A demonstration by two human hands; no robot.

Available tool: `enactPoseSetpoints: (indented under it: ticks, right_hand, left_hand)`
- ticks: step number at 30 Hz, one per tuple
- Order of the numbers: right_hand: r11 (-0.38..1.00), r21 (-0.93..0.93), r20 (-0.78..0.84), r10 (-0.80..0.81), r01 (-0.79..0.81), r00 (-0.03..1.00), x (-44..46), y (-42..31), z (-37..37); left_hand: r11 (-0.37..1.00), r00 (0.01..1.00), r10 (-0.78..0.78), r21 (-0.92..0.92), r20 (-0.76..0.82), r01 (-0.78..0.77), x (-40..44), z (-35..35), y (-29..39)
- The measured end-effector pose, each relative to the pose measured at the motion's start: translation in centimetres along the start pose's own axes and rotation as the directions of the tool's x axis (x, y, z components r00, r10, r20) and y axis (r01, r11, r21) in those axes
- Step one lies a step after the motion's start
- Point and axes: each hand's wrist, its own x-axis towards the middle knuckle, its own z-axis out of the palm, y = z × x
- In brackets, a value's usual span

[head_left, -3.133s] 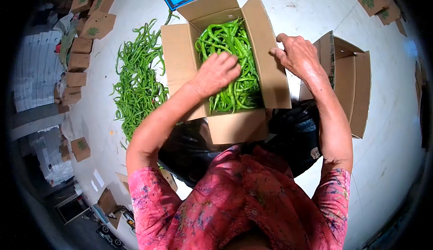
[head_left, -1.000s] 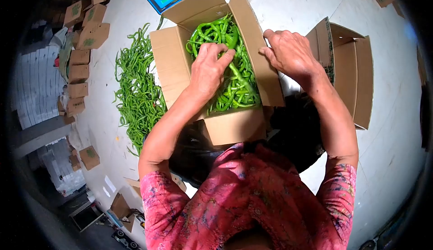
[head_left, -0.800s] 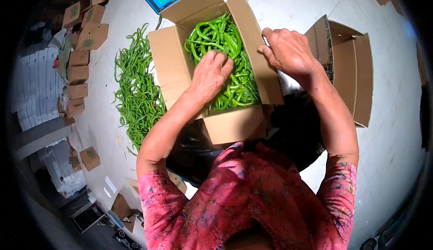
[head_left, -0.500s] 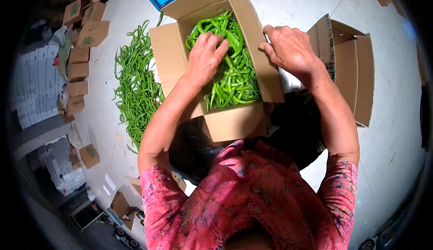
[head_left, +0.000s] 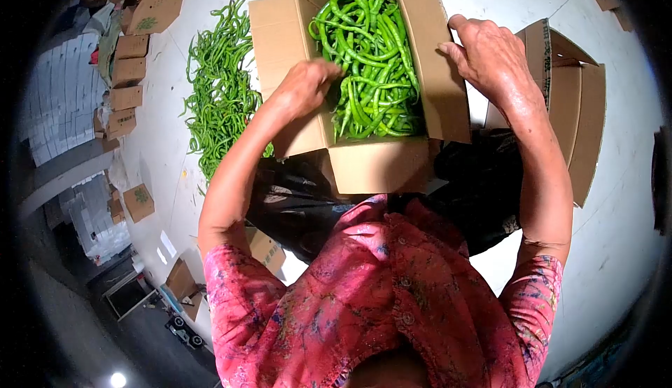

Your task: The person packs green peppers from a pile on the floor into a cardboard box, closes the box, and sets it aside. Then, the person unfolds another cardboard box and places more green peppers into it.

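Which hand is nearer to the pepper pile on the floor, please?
The left hand, at the side of the box facing the pile; the right hand at the opposite side.

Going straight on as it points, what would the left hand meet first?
The left hand would likely meet the long, glossy green peppers in the brown cardboard box; depth is unclear.

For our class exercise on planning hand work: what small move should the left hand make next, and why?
Probably the left hand should nudge the uppermost green peppers flatter in the open box: several curl and cross on top, it is close beside them, and the right hand is at the right flap's edge.
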Motion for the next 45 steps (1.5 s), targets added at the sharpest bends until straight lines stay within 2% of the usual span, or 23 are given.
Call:
enactPoseSetpoints:
  ticks: [2,3,6,9,10,12,14,15,18,19,20,22,24,25,29,32,34,36,39,40,42,44,45]
  right_hand:
    - [1.0,0.015,-0.005,-0.01,0.01,1.0,0.1,-0.2,-0.1]
    - [1.0,0.023,-0.01,-0.015,0.015,1.0,0.1,-0.4,-0.1]
    - [0.999,0.016,-0.028,-0.035,0.036,0.999,0.0,-0.6,-0.2]
    - [0.994,0.073,-0.131,-0.072,0.082,0.989,-0.1,-0.5,0.3]
    - [0.995,0.076,-0.109,-0.054,0.063,0.993,-0.2,-0.6,0.2]
    - [0.996,0.089,-0.065,-0.019,0.025,0.998,-0.4,-1.0,-0.2]
    - [0.997,0.059,-0.077,-0.043,0.048,0.996,-0.3,-0.5,0.3]
    - [0.997,0.043,-0.083,-0.057,0.061,0.995,-0.2,-0.4,0.4]
    - [0.999,0.044,-0.013,-0.02,0.02,1.0,0.0,-0.8,-0.3]
    - [0.999,0.03,-0.034,-0.029,0.03,0.999,0.1,-0.7,-0.4]
    - [0.999,0.02,-0.044,-0.035,0.036,0.998,0.0,-0.8,-0.3]
    - [0.999,0.02,-0.051,-0.049,0.05,0.997,-0.2,-0.8,0.0]
    - [0.998,0.039,-0.059,-0.05,0.053,0.997,-0.2,-0.8,0.0]
    - [0.998,0.03,-0.058,-0.055,0.056,0.997,-0.2,-0.7,0.0]
    - [0.999,0.023,-0.058,-0.047,0.048,0.997,-0.2,-0.5,0.1]
    - [0.999,0.026,-0.039,-0.038,0.039,0.999,-0.2,-0.7,0.1]
    - [0.999,0.03,-0.041,-0.028,0.03,0.999,-0.3,-0.5,0.0]
    - [0.998,0.05,-0.051,-0.038,0.04,0.998,-0.4,-0.5,0.2]
    - [0.998,0.064,-0.047,-0.02,0.023,0.999,-0.4,-0.7,-0.1]
    - [0.998,0.052,-0.055,-0.028,0.031,0.998,-0.4,-0.7,-0.2]
    - [0.999,0.028,-0.063,-0.043,0.044,0.997,-0.6,-0.9,-0.2]
    - [0.998,0.043,-0.067,-0.048,0.051,0.997,-0.5,-0.7,0.0]
    - [0.997,0.055,-0.071,-0.05,0.054,0.996,-0.5,-0.7,0.2]
  left_hand:
    - [0.999,0.992,0.032,0.039,0.119,-0.037,-2.7,0.1,-0.2]
    - [0.997,0.968,-0.067,-0.019,0.242,0.074,-3.4,-0.4,1.2]
    - [0.993,0.948,-0.001,-0.112,0.318,0.039,-3.9,1.9,3.2]
    - [0.985,0.958,0.102,-0.161,0.268,-0.06,-3.5,5.7,4.6]
    - [0.976,0.971,0.164,-0.173,0.174,-0.134,-3.4,5.9,5.3]
    - [0.952,0.99,0.143,-0.275,0.009,-0.135,-2.8,5.1,6.0]
    - [0.925,0.987,-0.018,-0.377,-0.161,-0.045,-2.2,2.8,6.9]
    - [0.941,0.988,-0.098,-0.335,-0.117,0.054,-2.1,2.2,6.9]
    - [0.979,0.981,-0.152,-0.115,0.124,0.166,-2.5,3.8,5.8]
    - [0.983,0.997,-0.07,-0.174,-0.036,0.063,-2.6,3.9,5.5]
    - [0.979,0.962,0.021,-0.19,-0.272,-0.075,-2.2,3.9,4.9]
    - [0.797,0.915,-0.31,-0.595,-0.26,0.1,-1.4,-0.9,7.8]
    - [0.829,0.888,-0.296,-0.556,-0.351,0.057,-0.6,-2.9,7.6]
    - [0.864,0.886,-0.225,-0.503,-0.406,-0.012,-0.2,-2.7,7.3]
    - [0.963,0.978,0.023,-0.259,-0.209,-0.078,0.3,2.3,7.2]
    - [0.998,0.999,-0.018,-0.061,0.043,0.02,-0.2,6.4,8.7]
    - [1.0,1.0,0.01,0.014,0.004,-0.01,-1.1,7.3,9.0]
    - [0.999,0.993,-0.042,0.02,0.114,0.04,-1.6,7.8,7.9]
    - [0.99,0.996,-0.024,-0.138,0.09,0.036,-2.4,7.5,7.3]
    - [0.991,0.995,-0.043,-0.133,-0.086,0.031,-2.2,6.8,7.1]
    - [0.992,0.905,-0.076,-0.127,-0.419,0.024,-1.4,5.0,6.0]
    - [0.981,0.837,-0.185,-0.153,-0.514,0.122,-0.3,4.1,4.4]
    - [0.966,0.869,-0.256,-0.148,-0.423,0.213,-0.1,4.9,3.3]
